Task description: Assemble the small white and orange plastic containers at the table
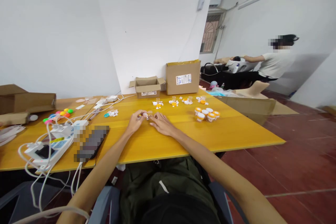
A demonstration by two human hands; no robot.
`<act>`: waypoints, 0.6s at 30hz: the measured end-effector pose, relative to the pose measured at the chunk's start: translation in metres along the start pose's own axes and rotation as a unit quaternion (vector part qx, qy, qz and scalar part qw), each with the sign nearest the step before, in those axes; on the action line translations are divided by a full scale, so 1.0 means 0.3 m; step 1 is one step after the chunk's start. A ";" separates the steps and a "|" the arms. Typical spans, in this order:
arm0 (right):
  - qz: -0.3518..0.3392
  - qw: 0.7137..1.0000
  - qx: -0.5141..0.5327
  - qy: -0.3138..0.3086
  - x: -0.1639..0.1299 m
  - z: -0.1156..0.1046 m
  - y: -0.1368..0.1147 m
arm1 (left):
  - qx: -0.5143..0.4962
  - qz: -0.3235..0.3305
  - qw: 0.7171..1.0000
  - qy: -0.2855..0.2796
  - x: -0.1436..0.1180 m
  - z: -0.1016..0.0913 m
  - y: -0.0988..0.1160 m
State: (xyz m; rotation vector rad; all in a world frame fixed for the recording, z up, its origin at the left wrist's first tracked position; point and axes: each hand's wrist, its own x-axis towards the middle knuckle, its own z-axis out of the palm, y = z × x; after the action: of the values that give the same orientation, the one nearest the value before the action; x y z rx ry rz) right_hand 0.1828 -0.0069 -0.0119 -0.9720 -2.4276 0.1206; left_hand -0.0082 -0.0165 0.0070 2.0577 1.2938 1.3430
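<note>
both hands meet over a small white piece (146,115) on the yellow table (231,133); left hand (135,121) and right hand (163,123) pinch it, seemingly mid-assembly; fine fingertip alignment looks needed next

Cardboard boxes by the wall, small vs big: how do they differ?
The small box is low with its top flaps open; the big box is tall and taped shut. The small box's label sits low on its front; the big box's label sits mid-face. Both are brown cardboard, side by side on the yellow table.
</note>
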 end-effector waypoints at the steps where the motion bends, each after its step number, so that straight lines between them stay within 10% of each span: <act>1: 0.006 1.000 -0.001 -0.004 0.000 -0.002 -0.004 | 0.001 0.001 1.000 -0.003 0.000 0.001 0.001; 18: -0.053 0.994 0.086 0.043 -0.008 -0.006 0.006 | -0.012 -0.010 1.000 -0.006 -0.006 0.015 -0.002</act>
State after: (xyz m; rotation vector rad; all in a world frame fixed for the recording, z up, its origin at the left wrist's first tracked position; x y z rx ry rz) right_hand 0.1862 -0.0072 -0.0118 -0.7550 -2.3397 0.2399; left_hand -0.0051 -0.0170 0.0034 2.0285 1.2839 1.3293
